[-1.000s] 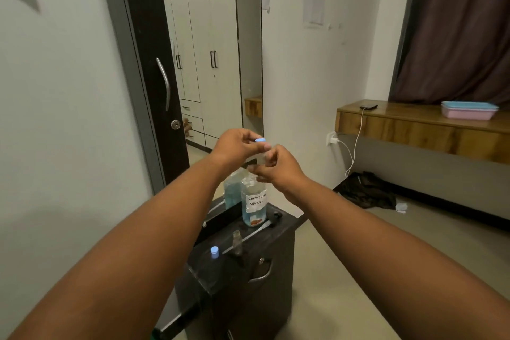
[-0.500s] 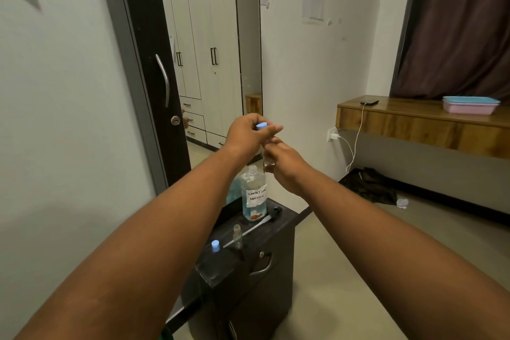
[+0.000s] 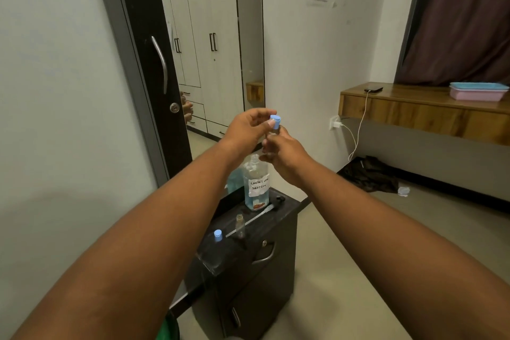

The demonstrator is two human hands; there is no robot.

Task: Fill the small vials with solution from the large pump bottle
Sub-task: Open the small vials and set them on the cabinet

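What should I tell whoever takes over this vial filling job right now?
Left hand: fingertips on the blue cap of the held vial.
Right hand: grip around that vial's body, raised above the cabinet.
Large bottle, labelled contact lens solution, stands open on the cabinet; its pump lies beside it.
One capped vial and one uncapped vial stand on the cabinet.
Fill levels unreadable. Likely left: check the uncapped vial, fill, cap.
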